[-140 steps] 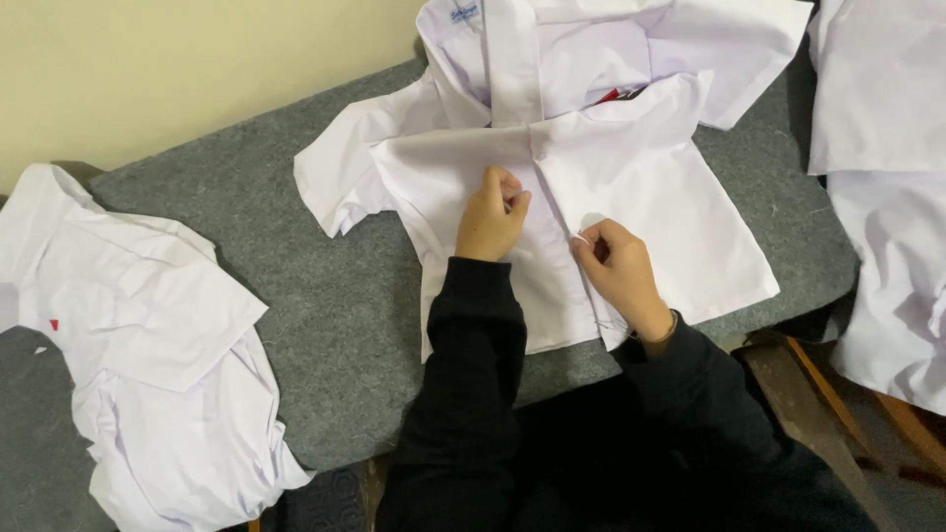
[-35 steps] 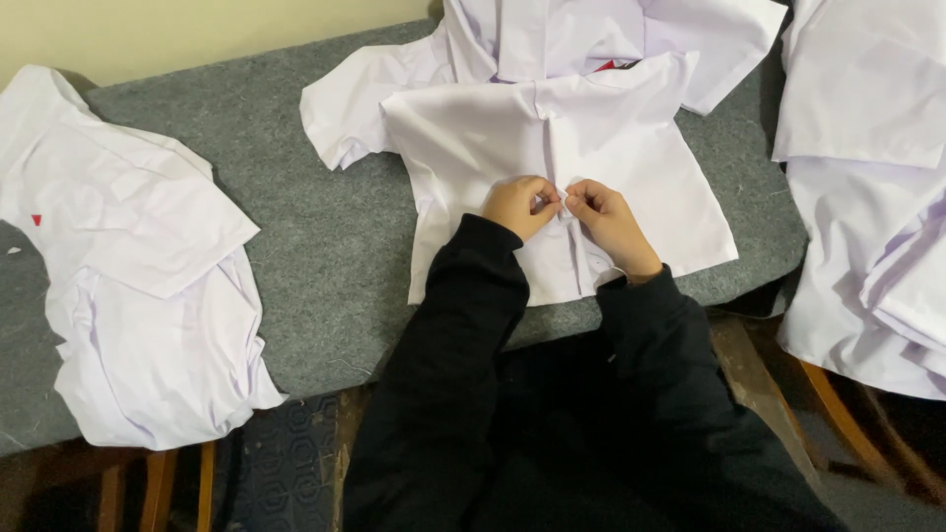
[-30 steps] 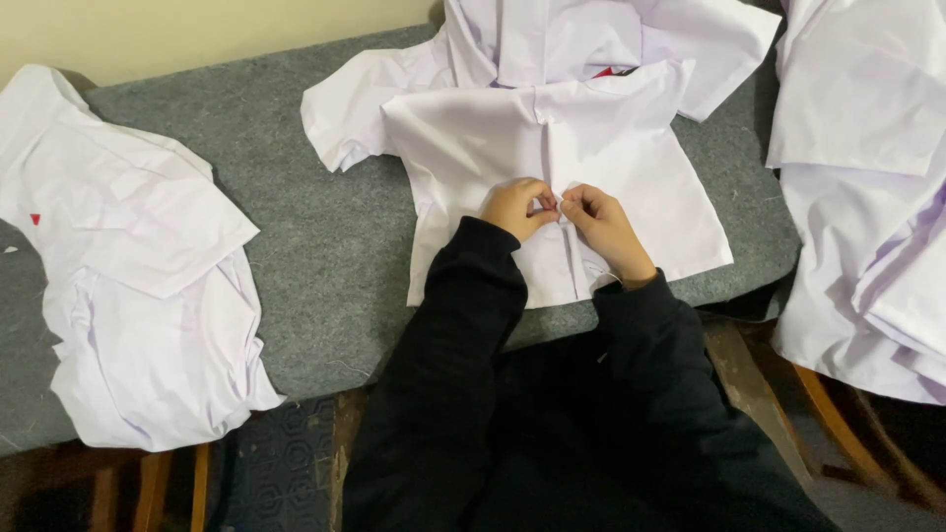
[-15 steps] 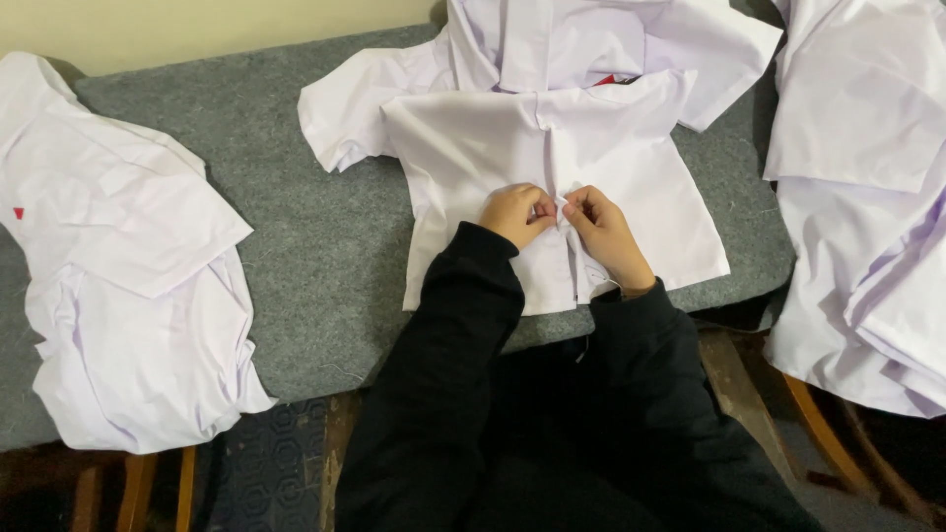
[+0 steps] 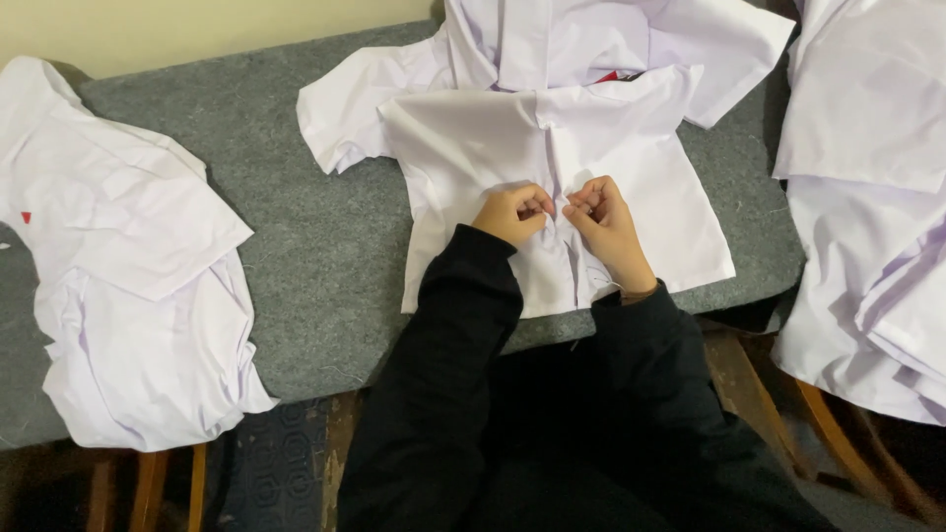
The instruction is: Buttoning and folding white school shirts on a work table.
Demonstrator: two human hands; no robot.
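Observation:
A small white short-sleeved shirt [image 5: 473,148] lies flat, front up, on a grey felt-covered table [image 5: 325,256]. My left hand [image 5: 512,212] and my right hand [image 5: 603,225] meet at the shirt's front placket, about halfway down. Both pinch the placket fabric with curled fingers, thumbs and fingertips almost touching each other. What sits between the fingertips is too small to make out. Black sleeves cover both my arms.
A heap of white shirts [image 5: 128,286] lies at the table's left end, one with a small red mark. More white shirts [image 5: 877,207] hang at the right, and others [image 5: 591,39] lie behind the flat one. Wooden legs [image 5: 148,488] show below the table edge.
Both hands have moved down the placket from the chest to the middle of the shirt and closed together. Over the last second they stay pinched at the same spot.

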